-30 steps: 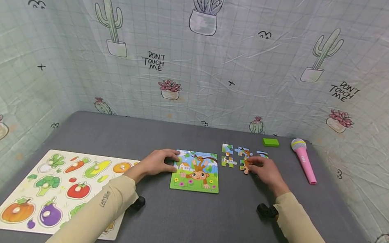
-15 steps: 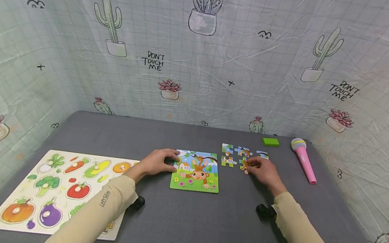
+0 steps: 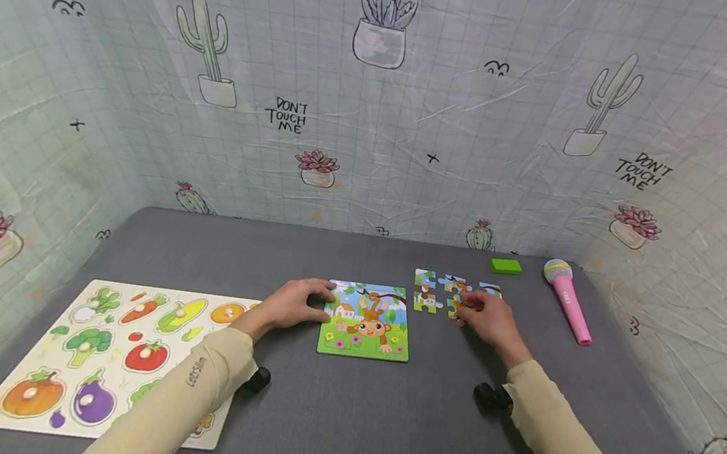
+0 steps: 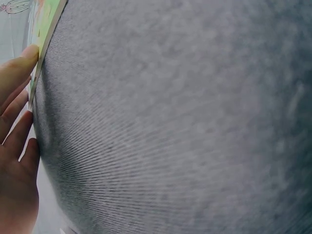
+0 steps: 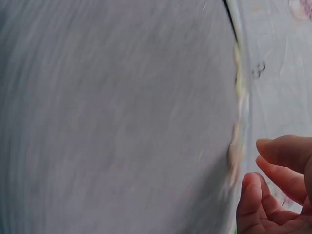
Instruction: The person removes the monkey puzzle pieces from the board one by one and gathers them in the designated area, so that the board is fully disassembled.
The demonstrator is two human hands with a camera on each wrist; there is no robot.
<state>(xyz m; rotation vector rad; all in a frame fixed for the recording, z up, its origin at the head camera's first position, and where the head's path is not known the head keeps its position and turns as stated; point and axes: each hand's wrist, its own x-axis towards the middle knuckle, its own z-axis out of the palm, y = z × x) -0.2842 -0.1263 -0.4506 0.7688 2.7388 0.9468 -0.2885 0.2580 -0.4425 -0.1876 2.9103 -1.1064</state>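
Observation:
A square monkey puzzle (image 3: 367,321) with a green border lies flat at the table's middle, its picture filled in. My left hand (image 3: 290,302) rests against its left side, fingertips and thumb touching the edge. In the left wrist view the thumb (image 4: 24,63) lies along the board's rim (image 4: 46,36). To the right of the puzzle are several loose jigsaw pieces (image 3: 426,300). My right hand (image 3: 495,325) hovers over the right-hand ones, fingertips beside a brown-and-green piece (image 3: 453,306), which they partly cover. Thumb and index finger stand apart in the right wrist view, nothing between them.
A white vegetable peg board (image 3: 109,346) lies at the left, partly under my left forearm. At the back right are a green block (image 3: 506,266) and a pink toy microphone (image 3: 569,301). A patterned cloth (image 3: 375,143) walls the grey table (image 3: 363,429) at back and sides.
My right hand has shifted slightly left and up over the loose pieces, covering more of the brown-and-green one. The left hand and the puzzle have stayed put.

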